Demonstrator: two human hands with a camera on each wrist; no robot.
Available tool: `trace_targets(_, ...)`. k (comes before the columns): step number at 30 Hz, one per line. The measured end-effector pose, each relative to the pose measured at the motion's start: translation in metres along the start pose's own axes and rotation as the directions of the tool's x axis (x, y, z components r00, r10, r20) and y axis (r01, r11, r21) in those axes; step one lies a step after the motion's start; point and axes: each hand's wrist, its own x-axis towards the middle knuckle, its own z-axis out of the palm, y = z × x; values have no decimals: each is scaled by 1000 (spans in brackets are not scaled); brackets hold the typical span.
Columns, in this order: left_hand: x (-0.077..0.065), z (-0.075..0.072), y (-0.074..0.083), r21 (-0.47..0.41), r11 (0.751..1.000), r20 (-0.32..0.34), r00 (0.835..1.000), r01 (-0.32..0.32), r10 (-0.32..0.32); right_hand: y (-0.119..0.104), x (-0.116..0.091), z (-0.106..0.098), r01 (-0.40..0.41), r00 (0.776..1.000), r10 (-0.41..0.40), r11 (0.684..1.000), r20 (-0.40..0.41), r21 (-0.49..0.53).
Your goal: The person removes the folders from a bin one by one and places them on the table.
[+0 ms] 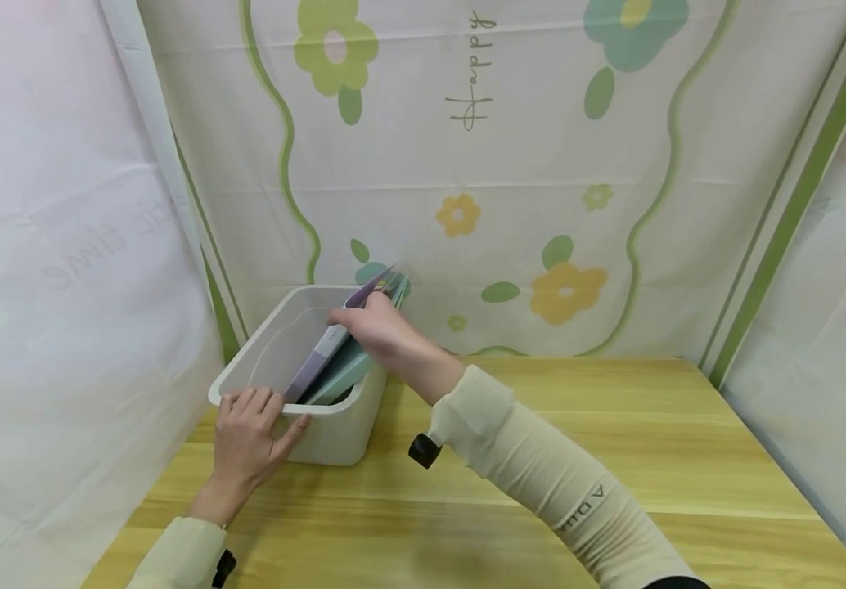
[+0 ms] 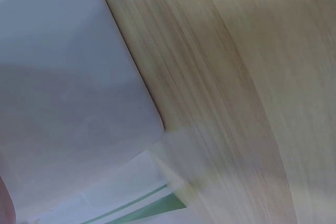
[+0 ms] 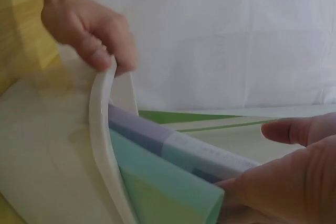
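A white plastic bin [image 1: 342,438] stands on the wooden table with a purple folder [image 1: 312,366] and a teal folder [image 1: 348,370] leaning in it, their far ends above the rim. My left hand [image 1: 248,432] grips the bin's near rim, fingers over the edge and thumb along the outside. My right hand [image 1: 379,325] is at the folders' upper part. In the right wrist view its thumb [image 3: 287,129] stands apart from the purple folder's spine [image 3: 205,153], while other fingers reach between the folders, partly hidden. The left wrist view shows mostly the bin's outer wall [image 2: 68,93].
A white cloth backdrop [image 1: 408,155] with printed flowers rises behind the table [image 1: 541,483]. Plain white cloth hangs at the left [image 1: 47,270] and right [image 1: 828,393]. The bin is near the table's back left, close to the cloth.
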Motion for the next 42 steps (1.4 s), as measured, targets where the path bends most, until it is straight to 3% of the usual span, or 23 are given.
trace_targets(6, -1, 1, -1, -2, 1000, -6, 1000, -2, 2, 5, 2, 17, 14, 997, -1, 987, -80, 159)
trace_targets(19, 1, 0, 0, 8, 1000, -18, 1000, -1, 1, 16, 11, 39, -6, 982, 52, 968, -179, 250)
trace_targets(24, 0, 0, 0, 4, 1000, -23, 1000, 1, -1, 18, 13, 43, 54, 976, 19, 946, -219, 321)
trace_targets(28, 1, 2, 1, -3, 1000, -41, 999, -9, 8, 20, 15, 46, 103, 962, -15, 945, -274, 309)
trace_targets(36, 3, 2, 2, -13, 1000, -41, 999, 3, -4, 23, 23, 55, 107, 933, -14, 965, -359, 240)
trace_targets(42, 1, 3, 1, -10, 1000, -43, 999, 2, -3, 29, 26, 62, 98, 930, 3, 962, -368, 255)
